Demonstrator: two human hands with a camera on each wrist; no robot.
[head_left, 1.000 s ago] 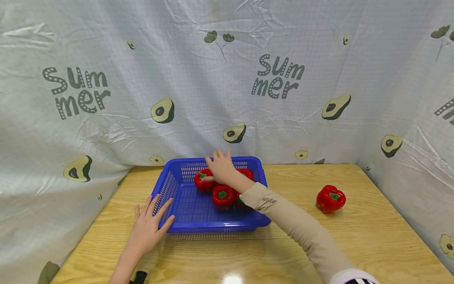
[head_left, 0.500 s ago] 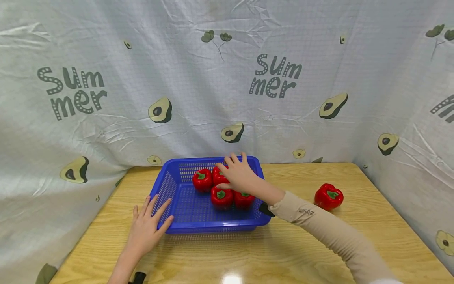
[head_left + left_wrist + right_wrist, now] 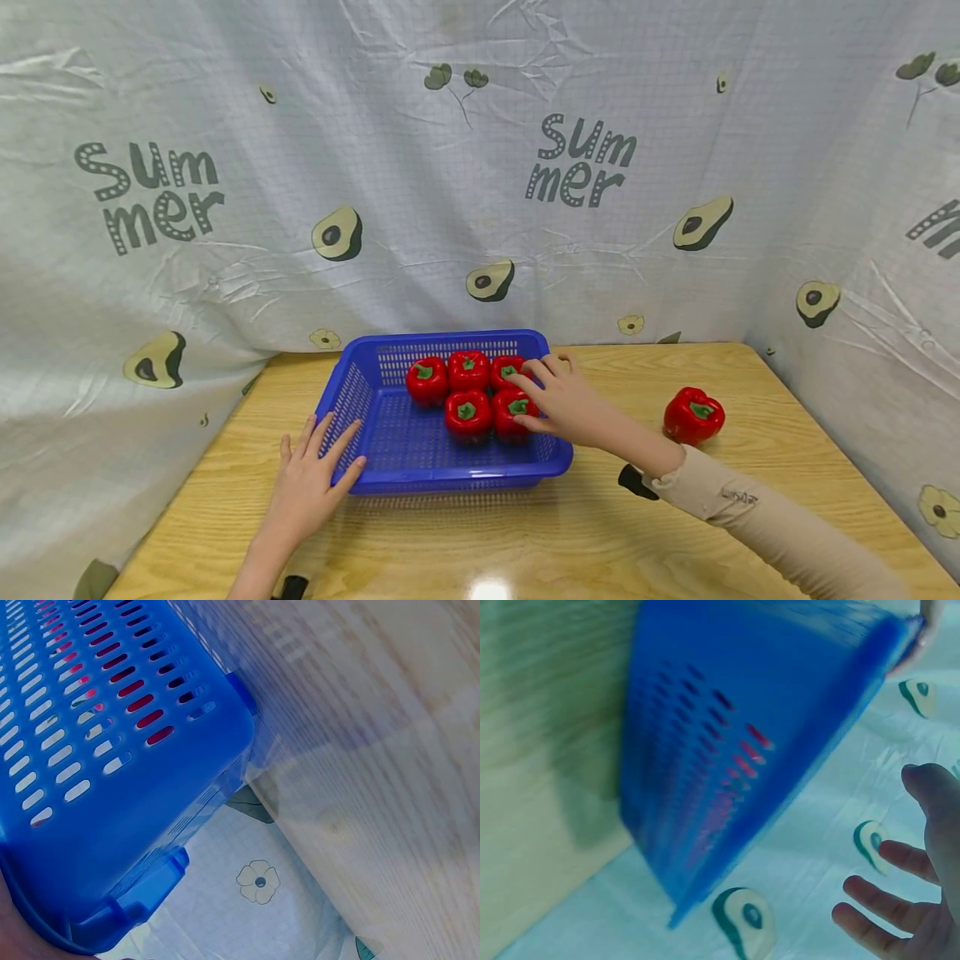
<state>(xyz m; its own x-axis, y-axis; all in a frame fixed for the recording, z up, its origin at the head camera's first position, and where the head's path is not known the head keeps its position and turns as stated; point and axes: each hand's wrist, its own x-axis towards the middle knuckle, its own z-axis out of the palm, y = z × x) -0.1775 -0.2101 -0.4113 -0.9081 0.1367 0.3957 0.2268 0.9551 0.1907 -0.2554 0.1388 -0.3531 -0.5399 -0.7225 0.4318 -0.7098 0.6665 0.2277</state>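
A blue plastic basket [image 3: 450, 478] with slotted walls stands on the table, and several red bell peppers [image 3: 468, 415] with green stems sit together in its middle and right side. My left hand [image 3: 306, 483] rests on the basket's left rim, fingers spread. Over the right rim hovers my right hand [image 3: 566, 402], its fingers loosely bent and nothing held; in the right wrist view the hand [image 3: 915, 892] is apart from the basket wall [image 3: 705, 750]. One more red bell pepper [image 3: 693, 416] lies on the table to the right.
The wooden table [image 3: 420, 550] meets a hanging white cloth [image 3: 420, 208] printed with avocados and lettering at its back and sides. Black straps [image 3: 637, 482] show at both wrists.
My right hand has moved right from over the middle of the basket to its right rim, uncovering the peppers inside. The left hand stays on the left rim.
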